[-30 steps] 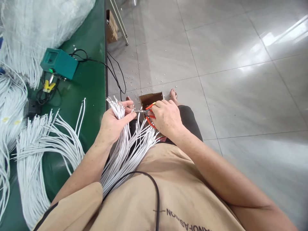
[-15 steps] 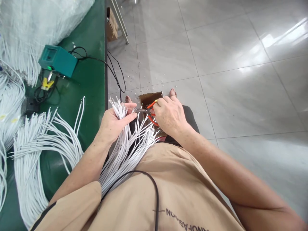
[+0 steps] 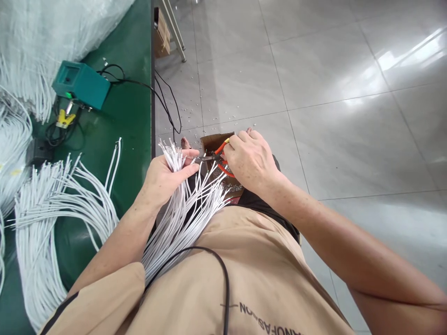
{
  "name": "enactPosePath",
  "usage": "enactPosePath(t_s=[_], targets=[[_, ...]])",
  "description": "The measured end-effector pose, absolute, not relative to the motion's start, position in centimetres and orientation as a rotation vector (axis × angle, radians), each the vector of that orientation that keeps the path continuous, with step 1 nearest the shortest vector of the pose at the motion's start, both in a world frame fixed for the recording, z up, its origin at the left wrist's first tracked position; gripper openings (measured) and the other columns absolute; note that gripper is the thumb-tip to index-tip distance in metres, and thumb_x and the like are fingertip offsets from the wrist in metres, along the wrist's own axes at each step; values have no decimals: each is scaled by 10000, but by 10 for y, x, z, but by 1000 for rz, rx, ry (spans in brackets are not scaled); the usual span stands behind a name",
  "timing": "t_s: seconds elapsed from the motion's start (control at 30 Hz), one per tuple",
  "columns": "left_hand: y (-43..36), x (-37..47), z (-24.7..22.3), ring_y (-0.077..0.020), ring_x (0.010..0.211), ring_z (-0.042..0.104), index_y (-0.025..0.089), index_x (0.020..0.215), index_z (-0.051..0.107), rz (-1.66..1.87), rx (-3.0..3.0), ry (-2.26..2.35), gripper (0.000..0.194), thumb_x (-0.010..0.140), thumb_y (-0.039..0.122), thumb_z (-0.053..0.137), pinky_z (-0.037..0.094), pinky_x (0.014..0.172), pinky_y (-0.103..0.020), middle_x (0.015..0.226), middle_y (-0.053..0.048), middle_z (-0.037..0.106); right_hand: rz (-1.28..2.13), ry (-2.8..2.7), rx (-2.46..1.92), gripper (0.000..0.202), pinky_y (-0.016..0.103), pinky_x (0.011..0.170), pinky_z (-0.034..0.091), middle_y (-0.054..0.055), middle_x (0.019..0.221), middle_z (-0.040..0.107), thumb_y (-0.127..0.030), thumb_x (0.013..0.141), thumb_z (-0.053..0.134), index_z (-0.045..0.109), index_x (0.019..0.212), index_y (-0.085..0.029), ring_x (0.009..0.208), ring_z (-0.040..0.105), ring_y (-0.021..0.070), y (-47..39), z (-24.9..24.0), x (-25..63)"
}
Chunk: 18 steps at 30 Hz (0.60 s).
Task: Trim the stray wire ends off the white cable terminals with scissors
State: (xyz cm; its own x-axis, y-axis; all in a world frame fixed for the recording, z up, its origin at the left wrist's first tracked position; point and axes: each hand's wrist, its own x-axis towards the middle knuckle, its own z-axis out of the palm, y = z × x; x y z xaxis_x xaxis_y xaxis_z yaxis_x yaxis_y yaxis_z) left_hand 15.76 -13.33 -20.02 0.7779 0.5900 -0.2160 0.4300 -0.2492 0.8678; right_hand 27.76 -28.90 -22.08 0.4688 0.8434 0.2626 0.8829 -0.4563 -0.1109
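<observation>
My left hand point(image 3: 164, 174) is closed around the upper part of a bundle of white wires point(image 3: 174, 223), whose cut ends stick up past the fingers. In my right hand point(image 3: 249, 158) is a pair of wire cutters point(image 3: 220, 151) with red and yellow handles. Their dark jaws point left and reach the fingertips of my left hand, among wire ends there; exactly what lies between the jaws is too small to make out. The wires run down over my lap toward my left side. Below the cutters, partly hidden, an open cardboard box point(image 3: 213, 141) holds small clippings.
On the green table point(image 3: 134, 116) at left lie more white wire bundles point(image 3: 38, 232), a teal device point(image 3: 82, 83) with a yellow clip point(image 3: 65, 119), and a plastic-covered heap point(image 3: 63, 28). Black cables point(image 3: 167, 107) hang over the table edge. Small clippings are scattered on the tiled floor point(image 3: 335, 153).
My right hand and the cutters have shifted slightly to the right, and more of the box shows. My left hand keeps its hold on the wires almost unmoved.
</observation>
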Motion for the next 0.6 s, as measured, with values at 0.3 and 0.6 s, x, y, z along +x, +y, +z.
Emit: enactPosePath(t_s=[0.3,0.6], targets=[[-135,158,-198,-131,665,541,194,959,740,144,1938,742,344,633,305,758,417,680,-257,730,1,629,-160,-1558,-2480,343,345,640,208,94,762,579,-9,871,337,622,732,-140,739,428,200,-292,-212,283],[-133,157,-194,-125,670,548,220,961,741,110,2037,702,313,664,320,746,411,678,-254,734,11,629,-212,-1691,-2445,312,342,637,210,83,784,576,-53,894,350,614,758,-147,773,424,197,-294,-216,292]])
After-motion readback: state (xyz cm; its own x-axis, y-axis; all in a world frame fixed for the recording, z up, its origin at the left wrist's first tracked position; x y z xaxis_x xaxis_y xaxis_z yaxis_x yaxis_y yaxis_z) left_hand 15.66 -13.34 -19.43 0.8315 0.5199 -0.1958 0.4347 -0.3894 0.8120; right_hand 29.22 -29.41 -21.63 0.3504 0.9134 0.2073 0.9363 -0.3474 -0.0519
